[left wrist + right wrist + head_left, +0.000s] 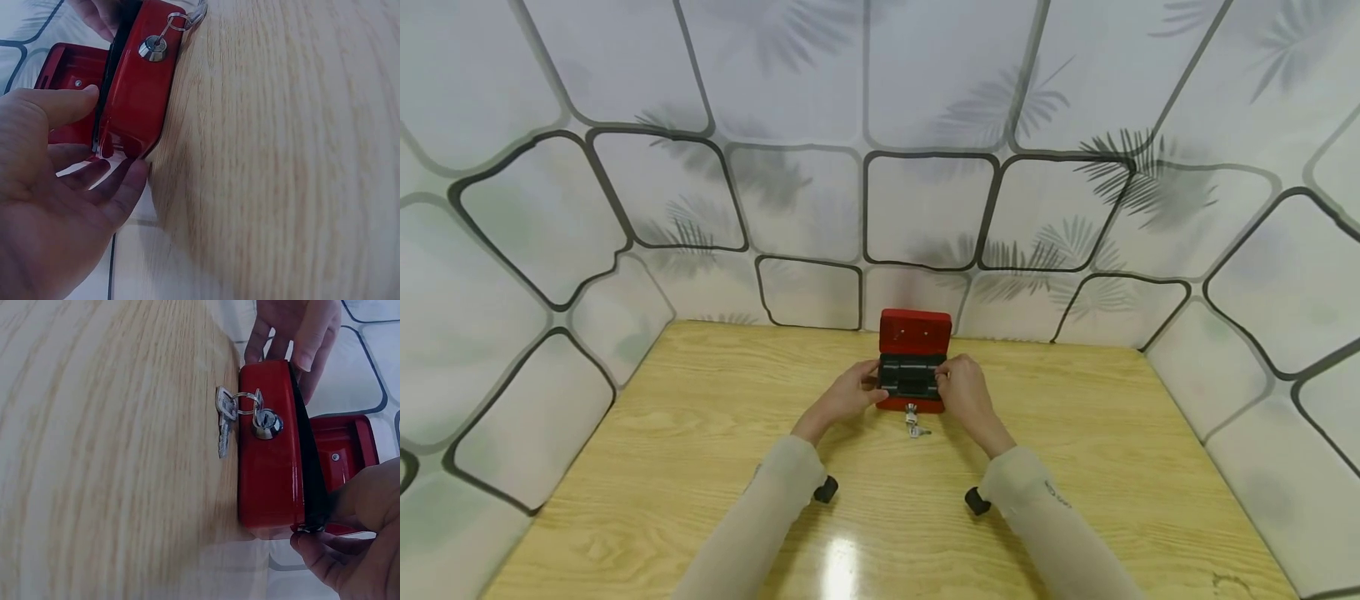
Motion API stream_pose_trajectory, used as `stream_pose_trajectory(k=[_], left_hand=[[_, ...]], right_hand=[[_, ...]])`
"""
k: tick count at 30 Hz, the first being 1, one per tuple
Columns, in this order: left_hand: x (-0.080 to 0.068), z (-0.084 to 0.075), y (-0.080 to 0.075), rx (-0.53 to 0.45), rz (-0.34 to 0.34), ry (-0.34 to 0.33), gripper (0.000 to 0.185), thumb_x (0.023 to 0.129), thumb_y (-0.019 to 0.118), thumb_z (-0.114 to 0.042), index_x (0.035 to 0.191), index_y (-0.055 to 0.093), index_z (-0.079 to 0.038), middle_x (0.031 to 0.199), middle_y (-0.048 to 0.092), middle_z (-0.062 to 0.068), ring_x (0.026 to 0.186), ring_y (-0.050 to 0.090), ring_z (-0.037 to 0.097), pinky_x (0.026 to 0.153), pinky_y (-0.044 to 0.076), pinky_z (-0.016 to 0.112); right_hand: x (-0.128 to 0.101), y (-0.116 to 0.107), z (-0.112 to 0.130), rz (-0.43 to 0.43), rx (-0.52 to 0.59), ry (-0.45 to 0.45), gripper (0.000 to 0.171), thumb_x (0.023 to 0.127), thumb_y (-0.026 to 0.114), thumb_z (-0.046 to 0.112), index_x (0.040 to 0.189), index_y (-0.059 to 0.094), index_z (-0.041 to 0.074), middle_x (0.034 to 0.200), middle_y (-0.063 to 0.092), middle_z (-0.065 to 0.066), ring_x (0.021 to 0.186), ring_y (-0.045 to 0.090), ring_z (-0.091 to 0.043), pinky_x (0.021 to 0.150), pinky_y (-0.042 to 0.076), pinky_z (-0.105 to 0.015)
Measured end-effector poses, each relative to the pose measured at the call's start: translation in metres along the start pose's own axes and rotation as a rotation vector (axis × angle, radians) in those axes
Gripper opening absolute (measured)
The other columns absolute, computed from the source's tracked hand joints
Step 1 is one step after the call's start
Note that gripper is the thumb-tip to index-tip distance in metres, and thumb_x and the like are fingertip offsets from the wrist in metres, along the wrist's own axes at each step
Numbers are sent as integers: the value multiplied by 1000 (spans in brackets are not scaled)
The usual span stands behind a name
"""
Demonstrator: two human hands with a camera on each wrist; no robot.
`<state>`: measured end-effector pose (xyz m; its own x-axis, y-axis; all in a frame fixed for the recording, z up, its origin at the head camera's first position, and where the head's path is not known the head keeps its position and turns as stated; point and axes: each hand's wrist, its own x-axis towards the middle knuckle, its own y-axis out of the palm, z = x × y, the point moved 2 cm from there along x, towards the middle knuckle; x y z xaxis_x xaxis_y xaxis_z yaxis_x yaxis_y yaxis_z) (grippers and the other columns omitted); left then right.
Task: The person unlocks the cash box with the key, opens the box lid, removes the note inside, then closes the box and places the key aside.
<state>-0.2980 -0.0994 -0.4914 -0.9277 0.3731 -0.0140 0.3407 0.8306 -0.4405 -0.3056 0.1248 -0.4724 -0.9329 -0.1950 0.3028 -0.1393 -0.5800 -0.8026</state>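
Both hands (pixel 850 393) on open red cash box (pixel 913 371), keys (pixel 914 427) in lock, no legible writing

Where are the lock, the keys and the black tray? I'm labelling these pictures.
lock (pixel 266 422), right wrist view, on its metal cylinder.
keys (pixel 224 422), right wrist view, on the hanging key blades.
black tray (pixel 910 377), head view, on its top face.

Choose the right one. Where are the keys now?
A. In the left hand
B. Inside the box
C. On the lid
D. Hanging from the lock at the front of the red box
D: the keys hang on a ring from the lock in the box front.
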Motion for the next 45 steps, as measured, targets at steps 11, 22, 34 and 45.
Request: stream_pose_trajectory(k=[11,22,34,45], left_hand=[[1,-2,-2,39,16,-11,69,100,68,-9,160,35,-2,163,34,20,142,44,42,117,35,55],[2,-4,-2,95,27,-28,70,102,67,-13,159,31,4,169,21,18,153,26,38,124,21,52],[4,2,-1,137,45,-27,72,102,66,-15,162,28,-3,171,18,11,156,18,34,125,18,50],[5,3,-2,197,82,-10,74,105,62,-24,163,23,-1,172,13,12,157,12,32,126,15,49]], right_hand=[[-3,-19,-2,-44,2,30,12,94,67,-6,96,78,-10,98,71,-23,95,69,-38,84,59,-50],[-16,-45,-20,-57,45,78,12,94,68,-4,100,78,-9,106,72,-27,89,69,-34,74,59,-46],[-35,-70,-54,-51,69,118,13,97,67,-3,103,76,-10,104,71,-29,59,61,-17,47,46,-26],[-44,-94,-90,-27,13,163,19,99,65,1,110,74,-11,97,73,-28,51,53,-14,44,41,-27]])
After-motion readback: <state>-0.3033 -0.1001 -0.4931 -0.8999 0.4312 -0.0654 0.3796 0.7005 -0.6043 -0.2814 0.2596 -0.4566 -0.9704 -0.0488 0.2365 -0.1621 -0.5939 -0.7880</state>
